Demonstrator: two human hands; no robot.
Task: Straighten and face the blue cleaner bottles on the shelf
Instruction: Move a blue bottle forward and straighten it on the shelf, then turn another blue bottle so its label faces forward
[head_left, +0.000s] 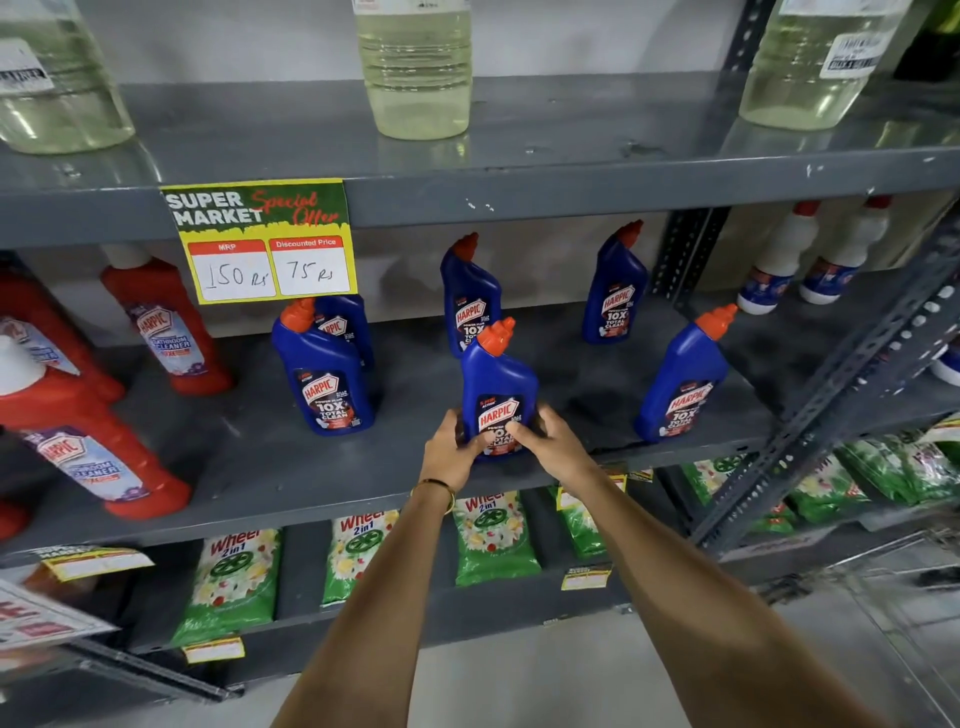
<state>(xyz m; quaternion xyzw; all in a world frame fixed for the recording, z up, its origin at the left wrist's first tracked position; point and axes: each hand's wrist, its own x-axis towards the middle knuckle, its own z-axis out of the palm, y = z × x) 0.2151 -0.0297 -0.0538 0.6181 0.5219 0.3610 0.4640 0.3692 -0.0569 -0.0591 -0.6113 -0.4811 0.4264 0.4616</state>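
Observation:
Several blue Harpic cleaner bottles with orange caps stand on the grey middle shelf (260, 457). The front middle bottle (497, 382) stands upright near the shelf's front edge, label towards me. My left hand (451, 448) grips its lower left side and my right hand (548, 440) grips its lower right side, fingers over the label. Another blue bottle (324, 376) stands at front left with one (347, 323) close behind it. A front right bottle (684, 379) leans right. Two more stand at the back, middle (470, 296) and right (615, 293).
Red Harpic bathroom cleaner bottles (166, 327) fill the shelf's left side. A yellow price tag (260, 241) hangs from the upper shelf, which bears clear bottles of pale liquid (415, 67). Green Wheel packets (234, 582) lie below. White bottles (774, 265) stand beyond the slotted upright (831, 415).

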